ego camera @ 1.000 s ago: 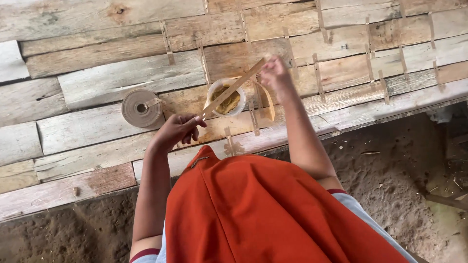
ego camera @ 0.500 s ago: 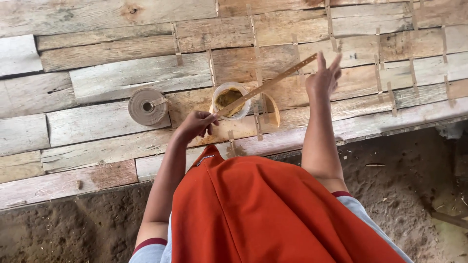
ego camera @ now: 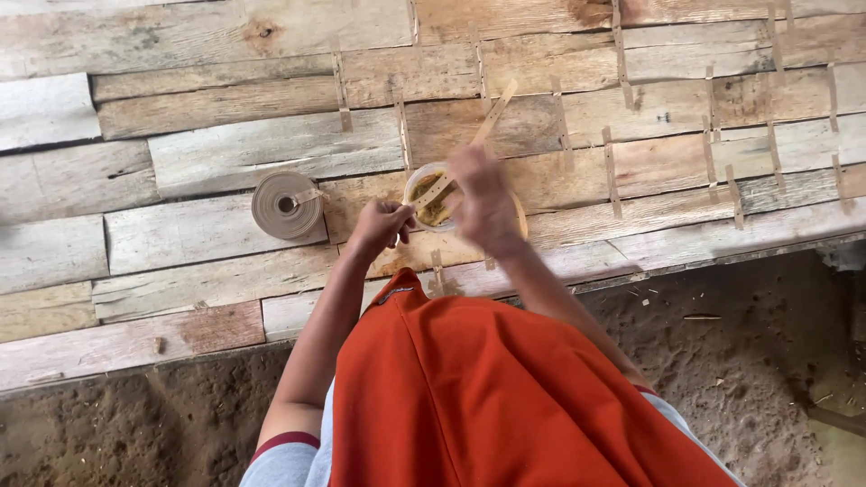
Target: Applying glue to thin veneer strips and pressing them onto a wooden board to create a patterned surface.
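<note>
- The right hand (ego camera: 485,194), clamped on a strip (ego camera: 469,153), had come back over the cup (ego camera: 431,200).
- The left hand (ego camera: 381,225), fingers curled together, pinched the strip's lower end.

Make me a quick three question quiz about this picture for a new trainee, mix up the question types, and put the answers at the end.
1. True or false: the roll of tan strip lies to the left of the small cup.
2. Which hand pinches the long thin strip that runs up from the cup? A) left hand B) right hand C) neither
3. Fill in: short strips lie spread across the ____ planks.

Key: 1 true; 2 B; 3 wooden.
</note>
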